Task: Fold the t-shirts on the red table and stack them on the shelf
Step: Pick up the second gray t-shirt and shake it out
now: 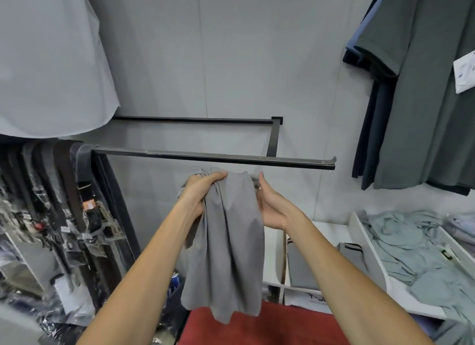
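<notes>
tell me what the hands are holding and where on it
Both hands hold a grey t-shirt by its bunched top edge: the left hand grips one side, the right hand the other.

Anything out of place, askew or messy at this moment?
Yes. The pale green garments lie in a crumpled, unfolded heap in the white bin at right. The grey t-shirt hangs bunched between the left hand and right hand, not yet folded.

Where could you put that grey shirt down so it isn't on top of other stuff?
The red table shows bare cloth under the hanging grey t-shirt, between both forearms. The white shelf has a bare patch behind the folded grey pieces. The bin of pale green shirts is crowded.
</notes>
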